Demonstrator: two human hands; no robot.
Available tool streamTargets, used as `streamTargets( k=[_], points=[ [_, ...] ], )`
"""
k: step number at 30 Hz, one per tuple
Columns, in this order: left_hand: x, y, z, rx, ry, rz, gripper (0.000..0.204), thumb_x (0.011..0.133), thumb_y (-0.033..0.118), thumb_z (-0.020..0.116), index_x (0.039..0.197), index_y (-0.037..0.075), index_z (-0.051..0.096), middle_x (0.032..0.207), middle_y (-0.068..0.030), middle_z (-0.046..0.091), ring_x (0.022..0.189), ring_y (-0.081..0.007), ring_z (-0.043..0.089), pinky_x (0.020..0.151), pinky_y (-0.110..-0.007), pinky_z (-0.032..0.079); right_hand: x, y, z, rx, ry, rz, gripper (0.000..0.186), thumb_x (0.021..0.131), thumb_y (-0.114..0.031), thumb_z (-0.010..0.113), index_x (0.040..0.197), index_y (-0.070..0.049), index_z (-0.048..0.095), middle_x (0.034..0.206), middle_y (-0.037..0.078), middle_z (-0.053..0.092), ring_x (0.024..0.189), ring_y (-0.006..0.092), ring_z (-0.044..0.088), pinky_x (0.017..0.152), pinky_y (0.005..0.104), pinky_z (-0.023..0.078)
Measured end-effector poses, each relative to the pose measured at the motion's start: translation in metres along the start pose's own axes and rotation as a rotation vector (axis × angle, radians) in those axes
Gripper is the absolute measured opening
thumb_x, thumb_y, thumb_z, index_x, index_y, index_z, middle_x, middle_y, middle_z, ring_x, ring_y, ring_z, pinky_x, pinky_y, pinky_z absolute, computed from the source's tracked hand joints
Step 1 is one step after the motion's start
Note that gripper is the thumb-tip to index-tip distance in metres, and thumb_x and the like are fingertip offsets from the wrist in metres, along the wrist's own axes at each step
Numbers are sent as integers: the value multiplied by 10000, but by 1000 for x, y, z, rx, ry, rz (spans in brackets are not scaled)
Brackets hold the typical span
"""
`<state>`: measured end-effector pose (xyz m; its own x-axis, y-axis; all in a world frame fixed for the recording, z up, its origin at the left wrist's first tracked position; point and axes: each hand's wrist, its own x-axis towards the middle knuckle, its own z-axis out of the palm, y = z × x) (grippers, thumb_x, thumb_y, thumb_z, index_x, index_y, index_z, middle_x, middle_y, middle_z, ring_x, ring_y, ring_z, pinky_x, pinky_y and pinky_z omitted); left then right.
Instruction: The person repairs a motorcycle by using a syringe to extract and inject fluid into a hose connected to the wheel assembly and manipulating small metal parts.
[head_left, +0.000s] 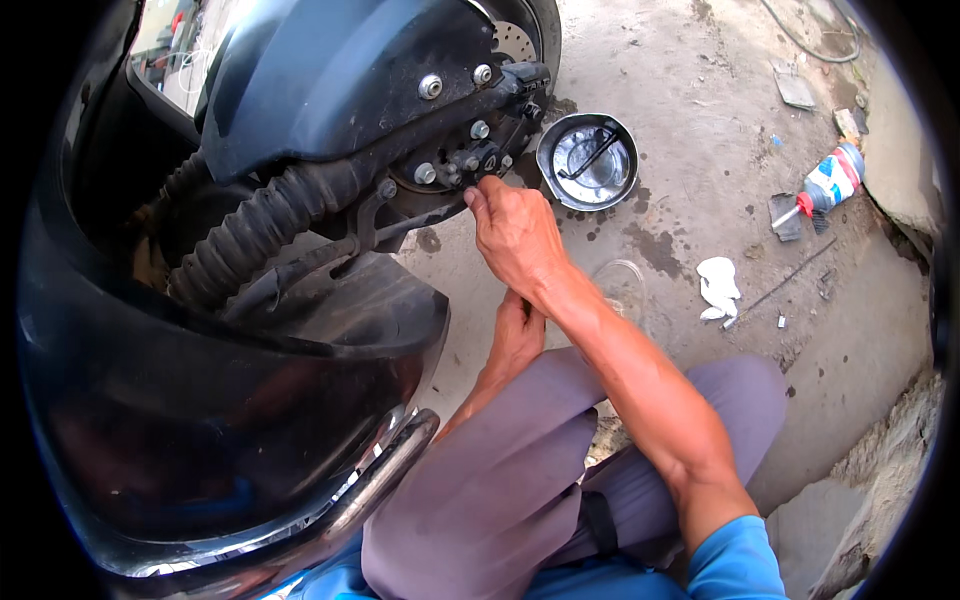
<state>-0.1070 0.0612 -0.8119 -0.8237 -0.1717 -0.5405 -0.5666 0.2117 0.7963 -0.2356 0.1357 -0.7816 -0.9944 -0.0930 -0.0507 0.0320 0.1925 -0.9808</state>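
Note:
My right hand (512, 228) is raised to the bolted bracket (480, 160) beside the black scooter's front brake disc (512, 38), fingers closed at a bolt; what they hold, if anything, is hidden. My left hand (515, 330) is lower, partly behind my right wrist, its fingertips hidden. A ribbed black fork boot (250, 230) runs diagonally left of my hands, under the black front fender (310, 75). The glossy black body panel (220, 420) fills the lower left.
A metal pan (546, 165) holding a black tool lies on the stained concrete (660, 130). Farther right are a plastic bottle (830, 182), a white rag (717, 285), a thin rod (780, 280) and a hose (840, 50). Broken concrete edges (880, 470) line the right side.

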Motion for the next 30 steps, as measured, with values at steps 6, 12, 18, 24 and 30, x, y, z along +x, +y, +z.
streamTargets(
  k=[6, 12, 18, 24, 30],
  points=[
    [-2, -8, -4, 244, -51, 298, 390, 998, 164, 528, 1305, -68, 468, 1085, -181, 655, 1014, -208, 613, 842, -339, 484, -9, 7, 5, -256, 106, -157, 185, 938, -165, 615, 898, -7, 528, 803, 199, 637, 662, 411, 635, 564, 477, 509],
    [-4, -20, -11, 61, -30, 107, 423, 1010, 161, 519, 1365, -51, 431, 1106, -147, 643, 1008, -189, 593, 868, -312, 466, -4, 9, 6, -266, 99, -294, 221, 947, -167, 602, 821, -1, 529, 727, 173, 631, 621, 378, 629, 549, 459, 497],
    [-8, 13, -4, 106, -43, 32, 416, 1011, 250, 556, 1298, -38, 467, 935, -159, 645, 827, -186, 606, 750, -324, 479, 12, -1, -12, 349, -177, 359, 345, 968, -242, 578, 781, 44, 624, 636, 195, 634, 611, 385, 624, 587, 467, 465],
    [-2, -14, -8, 158, 0, 232, 369, 1005, 202, 536, 1273, -43, 470, 859, -149, 640, 775, -185, 607, 708, -335, 472, -6, 1, -2, -236, 73, -200, 268, 956, -196, 592, 817, 31, 557, 700, 226, 631, 643, 426, 624, 590, 482, 479],
    [-3, -9, -5, 139, -20, 174, 365, 1023, 305, 537, 1174, -25, 506, 827, -8, 563, 713, -40, 467, 602, -241, 381, 0, -2, -2, -108, 22, -62, 230, 948, -166, 591, 819, 23, 567, 726, 254, 615, 692, 464, 610, 601, 506, 483]
  ],
)
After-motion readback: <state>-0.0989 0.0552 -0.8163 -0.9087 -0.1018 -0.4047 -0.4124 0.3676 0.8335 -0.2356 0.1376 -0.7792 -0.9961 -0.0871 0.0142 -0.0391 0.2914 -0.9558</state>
